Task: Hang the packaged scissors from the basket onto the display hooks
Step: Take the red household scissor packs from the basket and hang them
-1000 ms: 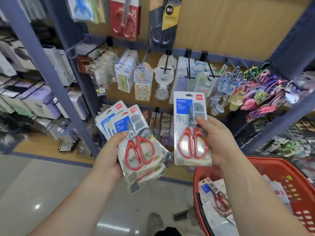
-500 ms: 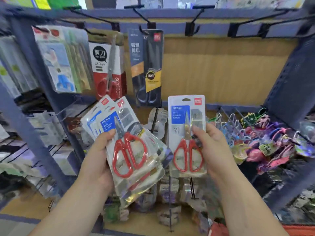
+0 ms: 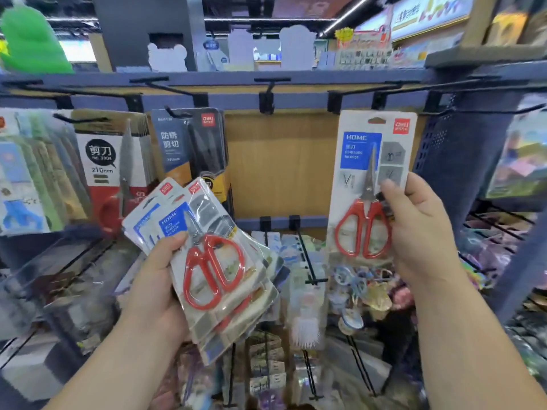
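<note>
The rack's wooden back panel (image 3: 278, 161) faced me. Low on its left, my left hand (image 3: 157, 279) gripped a fanned stack of scissor packs (image 3: 213, 261), thumb clamped across the top one. My right hand (image 3: 420, 232) pinched a single pack (image 3: 367, 179) upright, its top just below the black hooks (image 3: 268, 97).

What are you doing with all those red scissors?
A person is hanging up stock in a shop. The left hand holds a fanned stack of packaged red scissors down low. The right hand holds one pack up by the empty hooks on the top rail, to the right of the dark scissor packs hanging there. It does not look hooked on yet.
</note>
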Demonstrator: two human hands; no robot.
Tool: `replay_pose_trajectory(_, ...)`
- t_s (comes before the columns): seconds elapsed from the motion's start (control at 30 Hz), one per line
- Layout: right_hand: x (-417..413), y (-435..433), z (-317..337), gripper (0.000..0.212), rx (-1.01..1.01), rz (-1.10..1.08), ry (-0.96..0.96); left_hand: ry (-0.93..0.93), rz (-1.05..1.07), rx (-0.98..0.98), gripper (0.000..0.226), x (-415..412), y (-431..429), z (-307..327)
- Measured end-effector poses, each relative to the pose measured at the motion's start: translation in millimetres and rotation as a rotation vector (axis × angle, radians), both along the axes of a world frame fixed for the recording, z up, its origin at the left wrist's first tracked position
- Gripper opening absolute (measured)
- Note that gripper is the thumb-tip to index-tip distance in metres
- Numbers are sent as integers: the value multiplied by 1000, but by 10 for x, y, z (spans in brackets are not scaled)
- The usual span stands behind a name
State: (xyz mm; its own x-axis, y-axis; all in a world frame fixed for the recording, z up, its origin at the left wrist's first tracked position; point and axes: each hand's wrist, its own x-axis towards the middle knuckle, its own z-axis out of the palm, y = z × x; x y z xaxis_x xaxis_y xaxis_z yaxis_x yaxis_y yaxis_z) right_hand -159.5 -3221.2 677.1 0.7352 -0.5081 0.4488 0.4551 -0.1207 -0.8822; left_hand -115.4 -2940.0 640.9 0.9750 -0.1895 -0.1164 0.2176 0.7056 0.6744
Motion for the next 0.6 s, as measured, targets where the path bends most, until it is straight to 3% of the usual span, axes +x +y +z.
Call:
replay_pose_trajectory(0.07, 27, -122, 64, 24, -12, -31, -13, 1, -12, 2, 49, 18, -111, -9)
replay_pose_trajectory(0.17, 84, -244, 112, 22, -48, -38, 12, -11, -21, 1, 30, 21, -255, -21)
replay_pose_trajectory(0.27, 158, -299, 127, 19, -51, -23, 42, -13, 33, -4, 32, 38, -362, -6)
replay_pose_trajectory(0.43, 270, -363, 111, 17, -66, 0, 66, -19, 74, 16, 16, 8, -420, 16)
replay_pose_trajectory(0.6, 557, -397, 152, 17, -104, -4, 158, -32, 84, 37, 30, -16, -408, 5)
